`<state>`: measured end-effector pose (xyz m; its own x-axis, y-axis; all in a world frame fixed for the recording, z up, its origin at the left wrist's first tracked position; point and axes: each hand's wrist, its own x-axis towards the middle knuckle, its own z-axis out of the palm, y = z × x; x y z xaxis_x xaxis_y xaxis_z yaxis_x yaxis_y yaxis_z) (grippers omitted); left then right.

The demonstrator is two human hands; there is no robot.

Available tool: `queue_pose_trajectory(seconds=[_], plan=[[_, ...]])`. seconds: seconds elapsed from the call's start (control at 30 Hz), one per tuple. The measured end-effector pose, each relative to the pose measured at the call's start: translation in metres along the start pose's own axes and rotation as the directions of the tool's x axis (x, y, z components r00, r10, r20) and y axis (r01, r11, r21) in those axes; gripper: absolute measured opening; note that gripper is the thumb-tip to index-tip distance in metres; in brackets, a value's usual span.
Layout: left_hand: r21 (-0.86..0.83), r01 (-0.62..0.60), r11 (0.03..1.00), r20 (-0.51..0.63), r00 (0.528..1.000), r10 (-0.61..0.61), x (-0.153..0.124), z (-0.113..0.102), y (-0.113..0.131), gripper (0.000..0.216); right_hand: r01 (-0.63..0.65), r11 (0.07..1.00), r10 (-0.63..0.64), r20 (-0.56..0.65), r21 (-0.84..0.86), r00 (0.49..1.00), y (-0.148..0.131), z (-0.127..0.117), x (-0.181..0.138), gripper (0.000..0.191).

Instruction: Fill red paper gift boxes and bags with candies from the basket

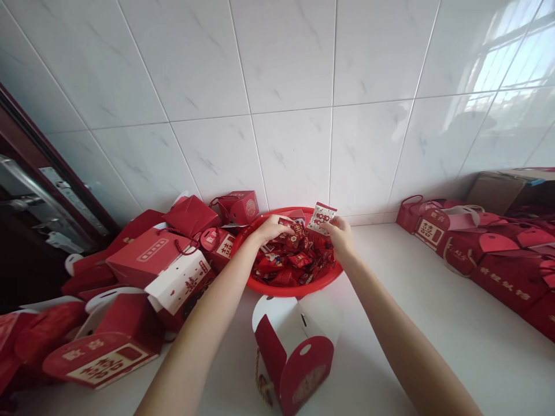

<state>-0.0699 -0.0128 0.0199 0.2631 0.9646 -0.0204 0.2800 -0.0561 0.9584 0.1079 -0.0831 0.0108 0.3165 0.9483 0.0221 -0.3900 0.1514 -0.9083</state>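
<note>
Over the far part of a red plastic basket (342, 274), my right hand (341, 234) pinches a small white-and-red packet (322, 218) printed with a double-happiness sign, holding it tilted up. My left hand (274, 229) reaches over the basket's left side, its fingers closed on a red wrapped candy (299, 230) with gold print. Red wrapped candies (286, 263) fill much of the basket. Just in front of it stands a red gift box (307, 370) with its top flaps up, white inside and a rope handle at its left. Neither hand touches this box.
Many red gift boxes (143, 254) are heaped on the left. More red boxes (498, 271) stand in rows at the right, near a brown cardboard carton (494, 193). White tiles (290, 156) line the wall behind the white countertop (381, 277). A dark door (26, 214) is at far left.
</note>
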Motion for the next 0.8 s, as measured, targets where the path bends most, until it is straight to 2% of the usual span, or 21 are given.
queue_pose_trajectory(seconds=[0.2,0.53,0.67,0.8], plan=[[0.023,0.013,1.0,0.001,1.0,-0.013,-0.0044,0.0026,0.0059,0.03,-0.002,1.0,0.002,0.0,-0.015,1.0,-0.0009,-0.0003,-0.001,0.022],[0.097,-0.083,0.992,0.058,0.995,0.077,0.0008,-0.0023,-0.0015,0.041,-0.007,1.0,0.007,0.004,-0.007,1.0,0.0015,-0.0013,0.0007,0.023],[0.106,-0.053,0.993,0.11,0.993,0.042,0.0001,-0.003,-0.0022,0.039,0.006,1.0,-0.006,0.007,-0.019,1.0,0.0026,-0.0021,0.0013,0.022],[0.153,-0.04,0.987,0.107,0.994,0.024,-0.0011,-0.0029,-0.0021,0.037,0.014,1.0,-0.013,0.009,-0.015,1.0,0.0018,-0.0012,0.0003,0.021]])
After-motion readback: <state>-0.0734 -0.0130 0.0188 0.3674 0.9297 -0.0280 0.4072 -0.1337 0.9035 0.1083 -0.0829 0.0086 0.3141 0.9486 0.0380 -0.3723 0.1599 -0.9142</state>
